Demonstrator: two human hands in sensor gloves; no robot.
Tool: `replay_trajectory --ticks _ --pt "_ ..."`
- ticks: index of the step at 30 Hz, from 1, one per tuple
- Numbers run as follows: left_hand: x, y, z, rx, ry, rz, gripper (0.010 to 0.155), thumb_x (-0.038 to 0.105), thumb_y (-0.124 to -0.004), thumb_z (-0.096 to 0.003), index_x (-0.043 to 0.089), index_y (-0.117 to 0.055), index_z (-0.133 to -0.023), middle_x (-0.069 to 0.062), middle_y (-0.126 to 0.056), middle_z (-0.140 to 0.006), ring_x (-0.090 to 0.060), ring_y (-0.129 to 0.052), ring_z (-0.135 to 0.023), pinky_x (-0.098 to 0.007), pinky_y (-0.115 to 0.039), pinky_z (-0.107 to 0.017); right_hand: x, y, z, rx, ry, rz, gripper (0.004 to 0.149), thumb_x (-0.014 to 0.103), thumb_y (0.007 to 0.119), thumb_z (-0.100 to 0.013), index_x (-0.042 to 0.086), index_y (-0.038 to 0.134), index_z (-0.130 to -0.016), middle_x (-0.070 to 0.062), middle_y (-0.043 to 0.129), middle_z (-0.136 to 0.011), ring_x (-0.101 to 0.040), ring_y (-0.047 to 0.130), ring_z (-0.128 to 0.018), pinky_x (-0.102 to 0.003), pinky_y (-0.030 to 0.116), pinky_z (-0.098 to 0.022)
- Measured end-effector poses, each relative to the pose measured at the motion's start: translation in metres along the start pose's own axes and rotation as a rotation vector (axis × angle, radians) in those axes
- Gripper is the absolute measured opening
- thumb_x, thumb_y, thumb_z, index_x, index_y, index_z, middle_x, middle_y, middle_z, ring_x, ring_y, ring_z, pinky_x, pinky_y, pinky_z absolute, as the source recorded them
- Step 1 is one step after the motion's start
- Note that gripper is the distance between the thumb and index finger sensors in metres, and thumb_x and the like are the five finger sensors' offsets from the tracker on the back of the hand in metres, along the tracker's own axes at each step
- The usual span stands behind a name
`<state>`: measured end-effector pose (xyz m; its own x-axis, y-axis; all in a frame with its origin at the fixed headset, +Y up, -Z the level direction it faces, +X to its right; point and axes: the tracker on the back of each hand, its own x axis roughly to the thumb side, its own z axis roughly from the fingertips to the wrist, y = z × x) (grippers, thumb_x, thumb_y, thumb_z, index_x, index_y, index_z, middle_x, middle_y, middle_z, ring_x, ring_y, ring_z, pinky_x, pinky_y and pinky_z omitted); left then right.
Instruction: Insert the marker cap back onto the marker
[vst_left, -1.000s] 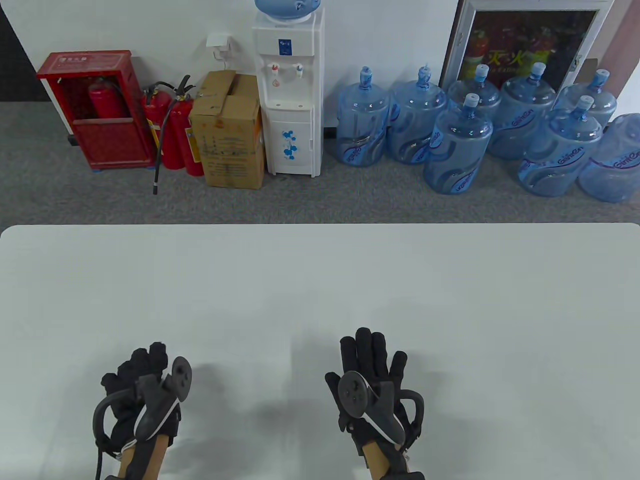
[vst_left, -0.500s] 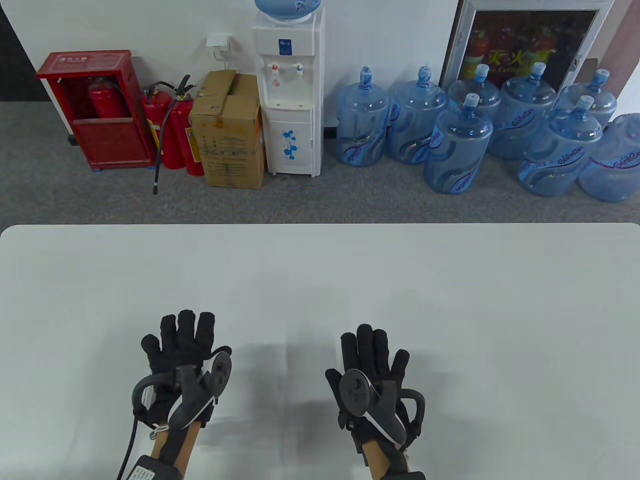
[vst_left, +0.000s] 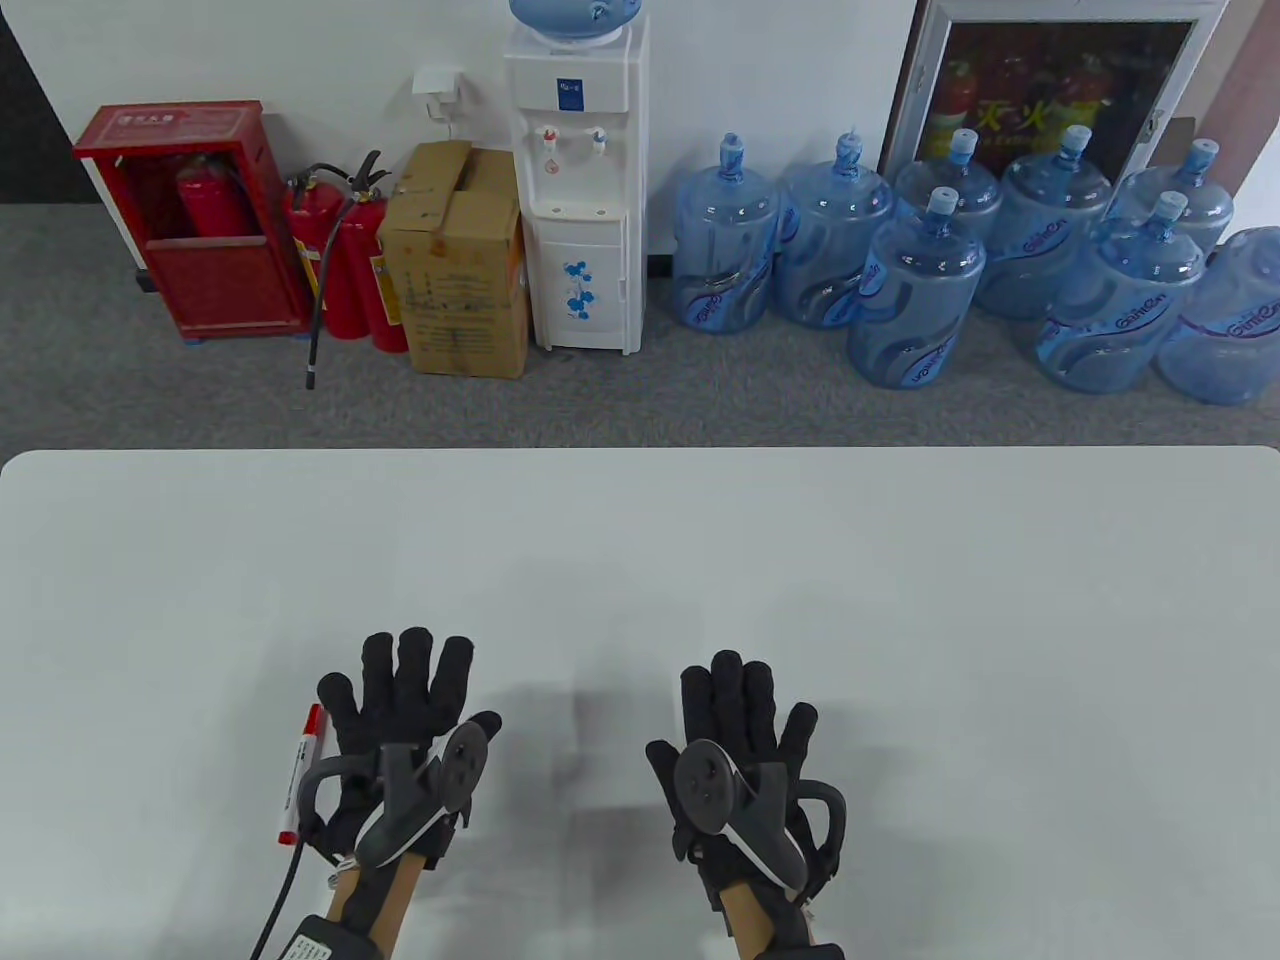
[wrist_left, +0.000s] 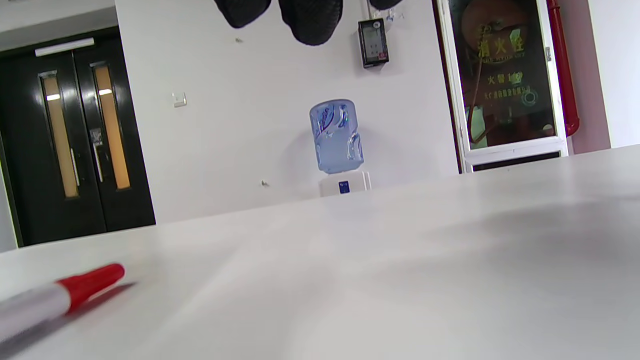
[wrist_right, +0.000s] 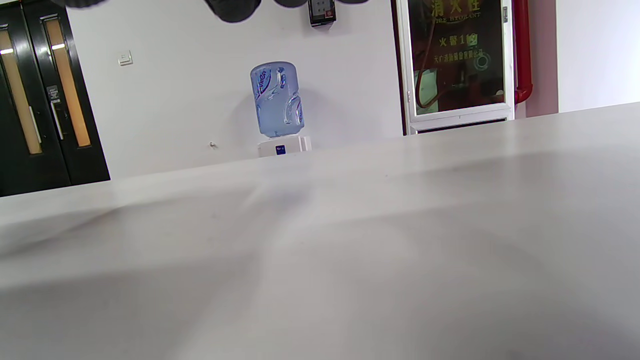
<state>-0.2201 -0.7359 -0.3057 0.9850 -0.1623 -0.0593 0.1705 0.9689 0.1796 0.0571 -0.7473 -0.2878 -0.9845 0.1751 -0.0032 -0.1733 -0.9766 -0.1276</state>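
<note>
A white marker (vst_left: 300, 772) with red ends lies on the white table (vst_left: 640, 560), just left of my left hand. Its red cap end (wrist_left: 90, 283) also shows low at the left of the left wrist view. My left hand (vst_left: 405, 690) lies flat and spread beside the marker and holds nothing. My right hand (vst_left: 745, 705) lies flat and spread to the right, apart from the marker and empty. Only fingertips (wrist_left: 310, 20) show at the top of the left wrist view, and likewise in the right wrist view (wrist_right: 232, 9).
Beyond the table's far edge stand a water dispenser (vst_left: 577, 180), several blue water bottles (vst_left: 915, 290), a cardboard box (vst_left: 457, 260) and red fire extinguishers (vst_left: 345, 260) on the floor.
My left hand has moved right and forward and spread flat, uncovering the marker lying on the table at its left. My right hand has stayed still.
</note>
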Motion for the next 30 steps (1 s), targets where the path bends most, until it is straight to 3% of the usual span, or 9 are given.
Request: replay_trajectory --ticks 30 --pt "0.002 -0.012 0.008 -0.051 0.001 -0.125 0.078 0.070 -0.044 -0.0422 0.041 -0.030 -0.113 -0.005 -0.043 -0.127 -0.041 -0.038 -0.119 -0.074 -0.030 -0.074 0.002 0.004 0.000 0.043 -0.003 0.000 0.079 0.068 0.044 -0.041 0.034 0.028 -0.110 0.001 0.020 -0.120 -0.027 0.024 -0.111 -0.062 0.024 -0.070"
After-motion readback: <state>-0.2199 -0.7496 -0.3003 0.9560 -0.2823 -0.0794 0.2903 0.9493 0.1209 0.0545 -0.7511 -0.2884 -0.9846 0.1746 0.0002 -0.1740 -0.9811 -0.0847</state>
